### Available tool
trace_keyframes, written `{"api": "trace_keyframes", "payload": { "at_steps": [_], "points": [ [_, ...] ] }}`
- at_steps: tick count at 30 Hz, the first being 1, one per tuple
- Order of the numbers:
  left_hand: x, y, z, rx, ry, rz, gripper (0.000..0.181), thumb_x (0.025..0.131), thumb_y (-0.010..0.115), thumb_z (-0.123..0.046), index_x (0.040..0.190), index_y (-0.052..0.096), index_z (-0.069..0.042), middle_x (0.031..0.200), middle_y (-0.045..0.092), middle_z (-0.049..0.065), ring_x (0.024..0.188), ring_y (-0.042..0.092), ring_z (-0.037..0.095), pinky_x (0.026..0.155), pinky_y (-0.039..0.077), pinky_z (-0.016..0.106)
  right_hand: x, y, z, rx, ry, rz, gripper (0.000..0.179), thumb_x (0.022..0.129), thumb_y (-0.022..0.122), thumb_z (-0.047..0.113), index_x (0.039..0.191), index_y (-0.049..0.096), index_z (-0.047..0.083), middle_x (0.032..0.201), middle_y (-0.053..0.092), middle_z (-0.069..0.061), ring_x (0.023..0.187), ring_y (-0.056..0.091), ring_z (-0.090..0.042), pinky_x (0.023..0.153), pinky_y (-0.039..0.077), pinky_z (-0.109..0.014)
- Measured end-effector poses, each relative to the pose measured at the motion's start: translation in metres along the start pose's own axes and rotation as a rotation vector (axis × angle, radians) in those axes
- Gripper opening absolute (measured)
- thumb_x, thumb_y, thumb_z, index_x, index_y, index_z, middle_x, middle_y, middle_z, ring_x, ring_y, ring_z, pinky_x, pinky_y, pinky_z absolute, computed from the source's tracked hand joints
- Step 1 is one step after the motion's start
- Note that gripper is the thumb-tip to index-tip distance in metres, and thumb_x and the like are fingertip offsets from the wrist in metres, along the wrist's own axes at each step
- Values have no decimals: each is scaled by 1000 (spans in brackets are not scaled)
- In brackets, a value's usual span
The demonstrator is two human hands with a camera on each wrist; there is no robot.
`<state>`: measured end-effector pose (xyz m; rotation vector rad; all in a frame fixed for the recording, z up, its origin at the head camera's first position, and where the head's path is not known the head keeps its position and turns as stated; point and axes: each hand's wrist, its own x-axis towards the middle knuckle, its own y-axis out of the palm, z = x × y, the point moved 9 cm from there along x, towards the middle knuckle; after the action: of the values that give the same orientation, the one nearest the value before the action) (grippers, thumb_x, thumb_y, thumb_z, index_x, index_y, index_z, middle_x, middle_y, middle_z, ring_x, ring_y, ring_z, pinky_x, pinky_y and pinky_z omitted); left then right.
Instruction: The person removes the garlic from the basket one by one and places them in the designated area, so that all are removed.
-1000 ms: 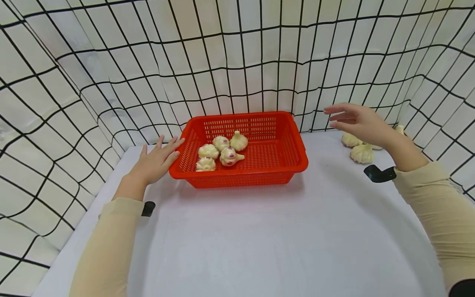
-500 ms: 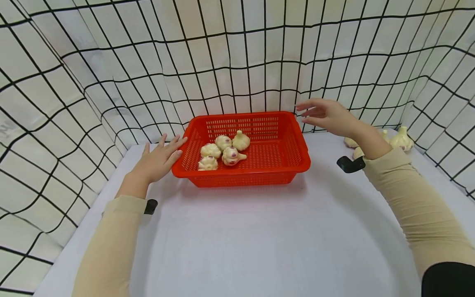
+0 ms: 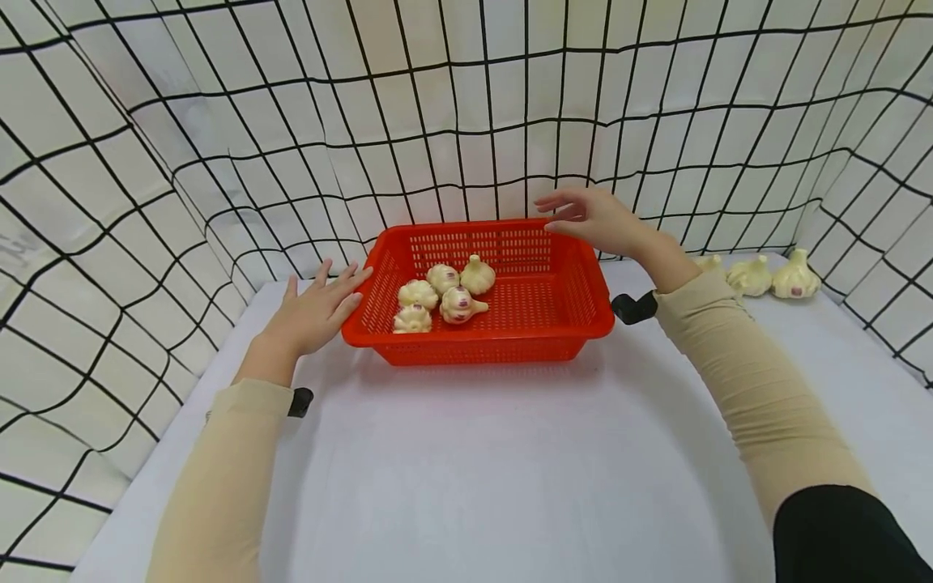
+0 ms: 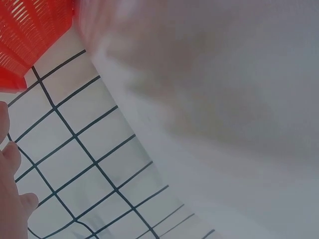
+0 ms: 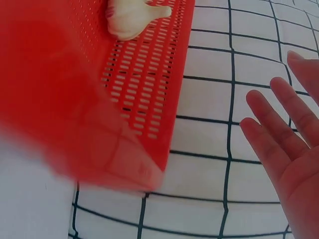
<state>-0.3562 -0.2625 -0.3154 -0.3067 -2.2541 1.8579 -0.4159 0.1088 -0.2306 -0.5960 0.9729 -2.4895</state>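
Observation:
A red slotted plastic basket stands on the white table, with several garlic bulbs grouped in its left half. My left hand lies with spread, straight fingers at the basket's left rim. Over the back right corner of the basket hovers my right hand, fingers slightly bent and nothing held. Its palm faces the camera in the right wrist view, bare, beside the basket's end. The left wrist view catches only part of the left hand below a basket corner.
More garlic bulbs sit on the table at the back right, partly behind the right sleeve. Black grid netting over white walls closes off the back and both sides of the table.
My right hand has travelled left from above the garlic bulbs at the right to the basket's back right corner. The left hand stays at the rim, and the view has shifted slightly.

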Motion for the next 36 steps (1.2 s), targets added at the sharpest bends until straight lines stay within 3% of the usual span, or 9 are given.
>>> {"api": "trace_keyframes", "payload": {
  "at_steps": [15,36],
  "points": [
    [3,0,2,11,-6,-5,65,108,23,-58,165,21,-26,171,12,8,156,-10,36,114,-19,67,38,32,-7,49,30,30,40,102,62,6,142,57,2,142,57,-20,129,56,-36,108,46,-49],
    [0,2,3,11,-10,2,65,109,23,-56,166,21,-25,171,12,8,156,-10,36,114,-17,69,78,89,-29,-33,150,174,42,99,67,5,139,59,-2,141,58,-20,132,50,-33,112,42,-45]
  ]
}}
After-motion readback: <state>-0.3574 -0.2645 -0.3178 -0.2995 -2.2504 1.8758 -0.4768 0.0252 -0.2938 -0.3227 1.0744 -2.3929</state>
